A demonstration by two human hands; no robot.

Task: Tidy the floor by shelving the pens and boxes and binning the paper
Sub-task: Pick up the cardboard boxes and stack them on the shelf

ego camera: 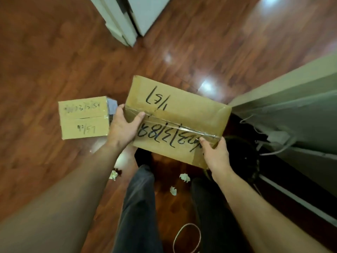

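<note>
A large taped cardboard box (182, 106) with black handwriting is held in the air above the floor. My left hand (124, 126) grips its left end, thumb across the top. My right hand (216, 154) grips its near right corner. A smaller cardboard box (83, 118) with faint writing lies on the wooden floor to the left, close beside my left hand. Three crumpled bits of paper lie on the floor around my legs: one (113, 175) at the left, one (184, 177) between my legs, one (173, 190) nearer. No pens are visible.
A grey-green cabinet or shelf unit (291, 99) stands at the right, with loose cables (273, 150) at its foot. White furniture legs (124, 24) stand at the far middle. A looped cord (187, 236) lies on the floor by my feet.
</note>
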